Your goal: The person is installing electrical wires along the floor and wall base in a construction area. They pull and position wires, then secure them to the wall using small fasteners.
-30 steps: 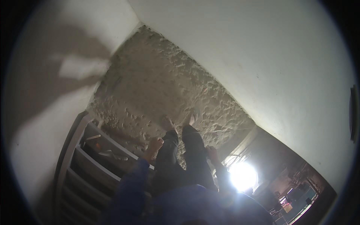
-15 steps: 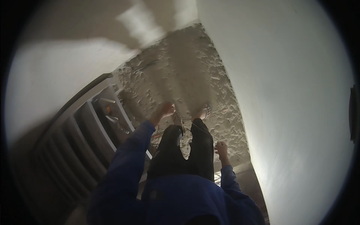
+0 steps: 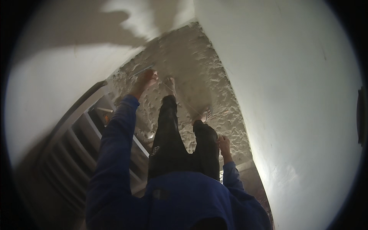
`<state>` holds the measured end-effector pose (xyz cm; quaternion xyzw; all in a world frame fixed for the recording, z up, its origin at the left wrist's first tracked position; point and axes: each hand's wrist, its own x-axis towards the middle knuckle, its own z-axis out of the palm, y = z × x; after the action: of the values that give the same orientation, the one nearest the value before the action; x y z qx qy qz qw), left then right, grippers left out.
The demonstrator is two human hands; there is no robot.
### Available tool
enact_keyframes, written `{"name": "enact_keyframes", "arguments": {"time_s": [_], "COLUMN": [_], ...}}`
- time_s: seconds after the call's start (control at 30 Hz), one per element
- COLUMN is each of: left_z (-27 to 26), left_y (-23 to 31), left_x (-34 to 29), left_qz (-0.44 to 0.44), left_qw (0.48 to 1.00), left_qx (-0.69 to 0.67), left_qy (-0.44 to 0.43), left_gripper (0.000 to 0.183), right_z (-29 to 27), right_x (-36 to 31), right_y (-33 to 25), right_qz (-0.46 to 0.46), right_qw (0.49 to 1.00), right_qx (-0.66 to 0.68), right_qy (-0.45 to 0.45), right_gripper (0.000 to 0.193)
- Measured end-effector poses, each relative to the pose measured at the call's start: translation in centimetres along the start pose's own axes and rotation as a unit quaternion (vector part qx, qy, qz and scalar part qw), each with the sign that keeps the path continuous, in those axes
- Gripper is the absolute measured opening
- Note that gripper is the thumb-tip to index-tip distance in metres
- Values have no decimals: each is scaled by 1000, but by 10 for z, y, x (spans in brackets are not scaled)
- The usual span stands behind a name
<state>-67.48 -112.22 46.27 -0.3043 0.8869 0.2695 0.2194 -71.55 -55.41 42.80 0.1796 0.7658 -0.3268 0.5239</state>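
Observation:
A thin pale string (image 3: 184, 102) runs at a slant across the front of my legs. My left hand (image 3: 147, 78) is reached out ahead over the rough floor, its fingers closed on the string's far end. Beside my right thigh, my right hand (image 3: 224, 144) is closed too, fingers pinched. The string leads toward it, but its stretch over my dark trousers (image 3: 166, 130) is too faint to follow. My left foot (image 3: 170, 86) stands forward of my right foot (image 3: 205, 115).
The floor (image 3: 188, 50) is rough, lumpy and sand-coloured. Smooth pale walls rise at the left (image 3: 57, 76) and right (image 3: 291, 96), meeting in a far corner. A grey stepped or slatted structure (image 3: 90, 122) stands left, bearing a small orange thing (image 3: 106, 120). A thin rod (image 3: 142, 70) lies beyond my left hand.
My left hand has moved forward and to the left, drawing the string out longer. My left foot has stepped ahead. My right hand remains by my thigh, slightly farther forward.

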Motion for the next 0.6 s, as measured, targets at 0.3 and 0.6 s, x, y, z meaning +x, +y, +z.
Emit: {"name": "enact_keyframes", "arguments": {"time_s": [0.3, 0.6], "left_z": [-45, -46], "left_y": [-40, -37], "left_x": [151, 227], "left_qz": [18, 107], "left_qw": [997, 988], "left_qx": [52, 99], "left_qy": [-51, -50], "left_gripper": [28, 25], "right_z": [79, 189], "right_x": [27, 90], "right_y": [-126, -265], "right_qz": [-25, -162], "right_qw": [995, 983], "right_qx": [37, 12], "right_qy": [86, 85], "right_gripper": [30, 33]}}
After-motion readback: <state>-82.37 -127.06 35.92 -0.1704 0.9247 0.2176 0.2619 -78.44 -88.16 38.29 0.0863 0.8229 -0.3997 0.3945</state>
